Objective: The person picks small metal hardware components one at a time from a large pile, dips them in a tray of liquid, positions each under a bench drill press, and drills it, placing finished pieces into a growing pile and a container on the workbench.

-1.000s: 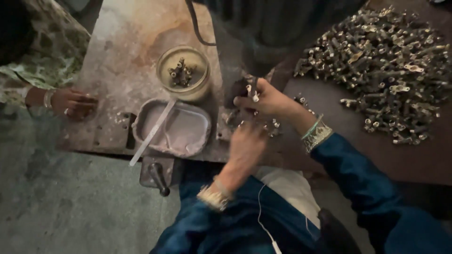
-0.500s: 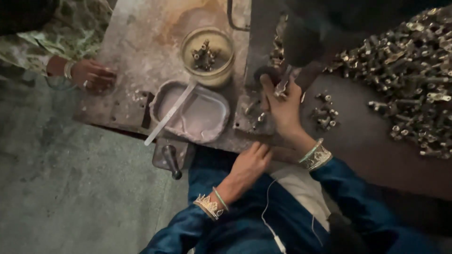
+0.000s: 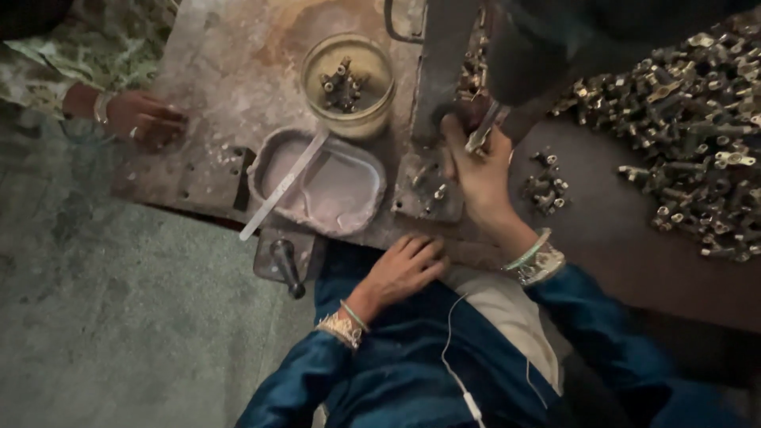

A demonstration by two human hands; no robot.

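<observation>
My right hand grips a small metal part; my left hand rests open on the worn stone slab's near edge, bare concrete floor beside.

Bare counter lay open along the far left, between a co-worker's hand at the left edge and the round tub of fittings. The shallow tray with its flat stick filled the near middle. The upright press frame blocked the centre. Right of it, a small cluster and the large heap of metal fittings crowded the far right, with clear dark counter along the near right edge.
</observation>
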